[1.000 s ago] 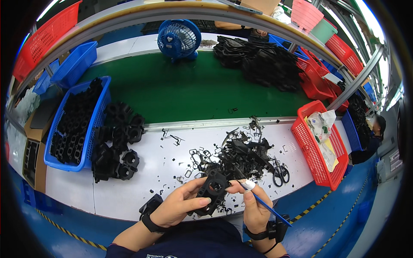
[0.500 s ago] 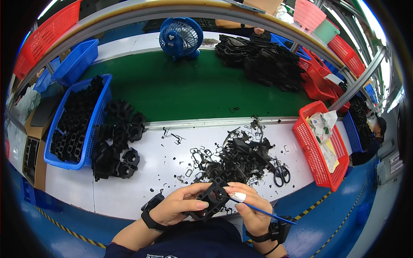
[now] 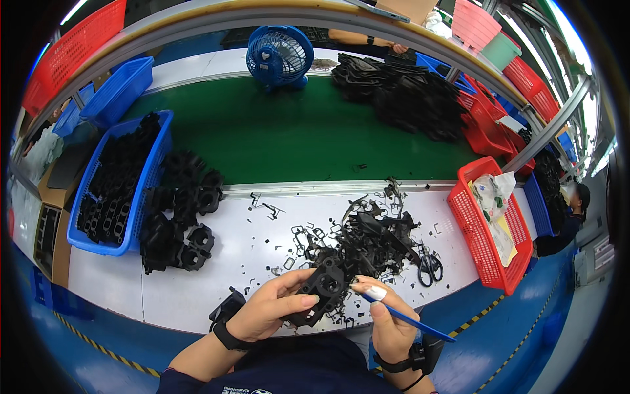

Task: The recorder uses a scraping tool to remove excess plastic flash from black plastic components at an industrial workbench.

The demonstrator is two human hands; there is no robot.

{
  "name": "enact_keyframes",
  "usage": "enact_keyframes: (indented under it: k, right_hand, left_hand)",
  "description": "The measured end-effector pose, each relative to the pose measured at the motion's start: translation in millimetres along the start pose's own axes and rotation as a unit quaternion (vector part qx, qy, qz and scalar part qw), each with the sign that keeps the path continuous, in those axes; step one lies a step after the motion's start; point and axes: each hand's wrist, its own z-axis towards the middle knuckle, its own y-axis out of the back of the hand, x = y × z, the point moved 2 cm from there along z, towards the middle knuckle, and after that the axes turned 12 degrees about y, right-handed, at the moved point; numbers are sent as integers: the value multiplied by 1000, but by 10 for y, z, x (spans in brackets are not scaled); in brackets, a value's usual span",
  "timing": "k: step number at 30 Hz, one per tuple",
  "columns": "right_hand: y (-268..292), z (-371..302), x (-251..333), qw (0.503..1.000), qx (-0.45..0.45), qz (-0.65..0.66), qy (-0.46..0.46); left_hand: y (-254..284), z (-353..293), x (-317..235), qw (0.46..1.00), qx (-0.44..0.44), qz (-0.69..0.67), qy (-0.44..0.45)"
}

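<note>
My left hand [image 3: 279, 305] is closed around a black molded plastic part [image 3: 320, 289] with round openings, held tilted above the near edge of the white table. In my right hand [image 3: 392, 322] is a slim blue-handled tool [image 3: 420, 324], pinched between thumb and fingers; its working tip is too small to make out. That hand is a little to the right of the part, and one finger wears a white wrap. Just beyond both hands lies a heap of black plastic scraps [image 3: 374, 240]. Black-handled scissors [image 3: 430, 266] rest at the heap's right side.
At left, a blue basket [image 3: 167, 141] holds many black parts, with more parts [image 3: 180, 210] piled beside it. A red basket [image 3: 459, 210] with papers and bags stands right. Behind runs a green belt [image 3: 262, 141] with a blue fan [image 3: 279, 58] and black sheet-like pieces [image 3: 407, 98].
My right hand has drawn slightly away from the black part, to the right, with the blue-handled tool. The part has shifted a little to the left in my left hand.
</note>
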Motion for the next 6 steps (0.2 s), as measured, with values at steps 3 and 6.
enact_keyframes:
  k: [3, 6]
  right_hand:
    - [-10, 35, 15, 995, 69, -51, 55]
    - [-28, 26, 6, 991, 95, -73, 56]
  left_hand:
    - [6, -3, 5, 1000, -9, -1, -2]
    - [-8, -16, 16, 1000, -19, 2, -6]
